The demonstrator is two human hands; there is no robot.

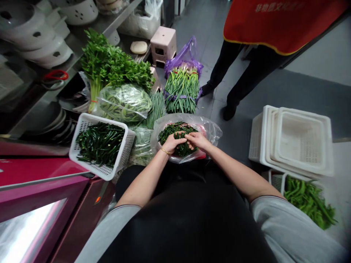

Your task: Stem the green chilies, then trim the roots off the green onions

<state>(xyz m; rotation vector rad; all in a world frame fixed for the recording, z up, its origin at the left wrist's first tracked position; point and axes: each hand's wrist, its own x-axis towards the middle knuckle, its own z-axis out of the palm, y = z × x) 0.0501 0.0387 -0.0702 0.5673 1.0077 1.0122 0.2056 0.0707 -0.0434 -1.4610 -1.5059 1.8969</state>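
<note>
A clear plastic bag stands open in front of me, filled with thin dark green chili peppers. Over it, my left hand is closed around a small bunch of these peppers. My right hand meets it from the right, thumb and fingers pinched on a pepper at the bunch; the exact grip is partly hidden. To the left, a white plastic basket holds more dark green peppers. Something pink or red shows through the bag's right side.
Behind the bag lie bundled garlic chives in a purple bag, bagged green beans and leafy celery. Stacked white baskets and lighter green peppers stand right. A person in a red apron stands ahead. Shelves line the left.
</note>
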